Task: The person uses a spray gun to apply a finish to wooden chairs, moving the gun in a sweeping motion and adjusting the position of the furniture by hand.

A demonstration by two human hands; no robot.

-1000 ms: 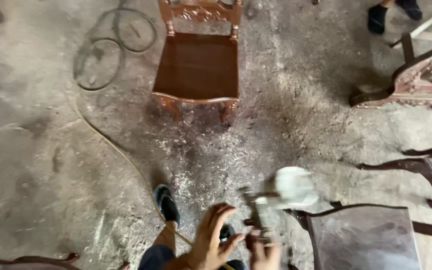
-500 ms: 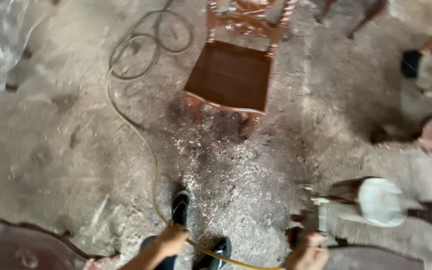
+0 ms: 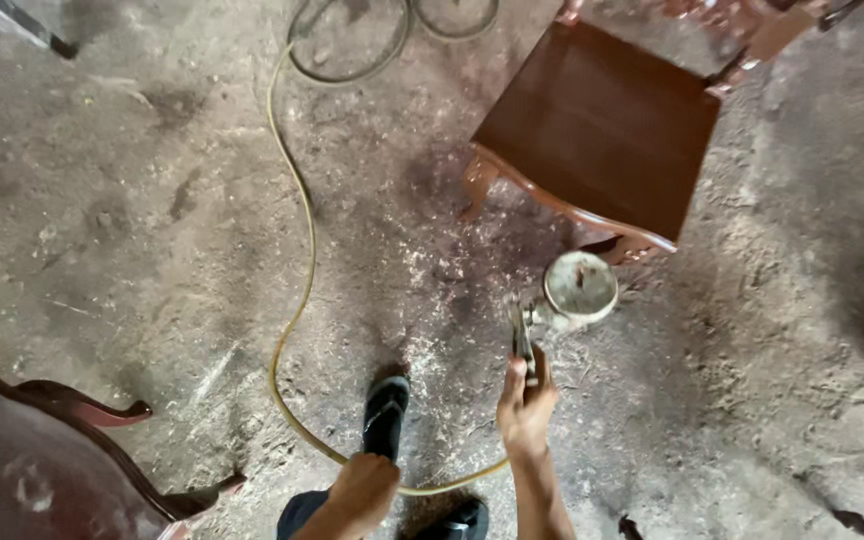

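While right hand (image 3: 525, 405) clamps spray gun (image 3: 562, 305), left hand (image 3: 362, 490) (fisted) hides its grip.

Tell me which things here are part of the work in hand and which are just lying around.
In hand:
- grey metal spray gun with round cup, held by right hand
- yellow air hose, at left hand
- dark brown wooden chair ahead

Lying about:
- dark carved chair, lower left
- coiled dark cable

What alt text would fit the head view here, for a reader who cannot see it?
Seen from above, a person's right hand holds a spray gun with a round cup, aimed toward a dark brown wooden chair on a dusty floor. The left hand is closed near a yellow hose by a black shoe.
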